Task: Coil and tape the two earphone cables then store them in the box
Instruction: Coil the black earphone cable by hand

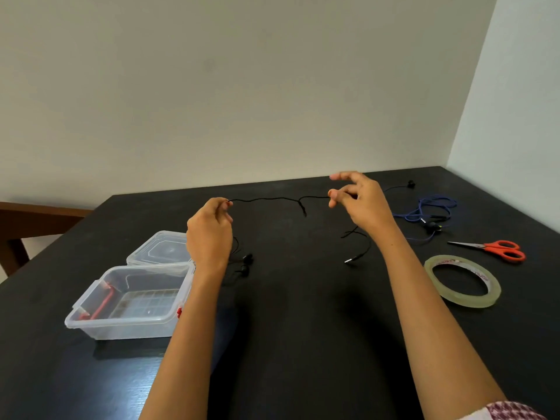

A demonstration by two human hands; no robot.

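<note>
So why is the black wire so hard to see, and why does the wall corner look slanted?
Head view: the black cable, held by the left hand and right hand, is dark against a dark table, so it nearly vanishes; the light is soft, with only faint shadows; the wide-angle lens, looking down, makes the wall corner lean.

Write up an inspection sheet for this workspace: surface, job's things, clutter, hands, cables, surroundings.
Surface: black table.
Job's things: clear box, open, its lid just behind it; tape roll and scissors at right.
Clutter: nothing seen.
Hands: left hand and right hand each pinch the black earphone cable, stretched between them above the table.
Cables: black one uncoiled, earbuds and plug on the table; blue earphone cable loosely tangled, far right.
Surroundings: pale wall; wooden furniture at left.
</note>
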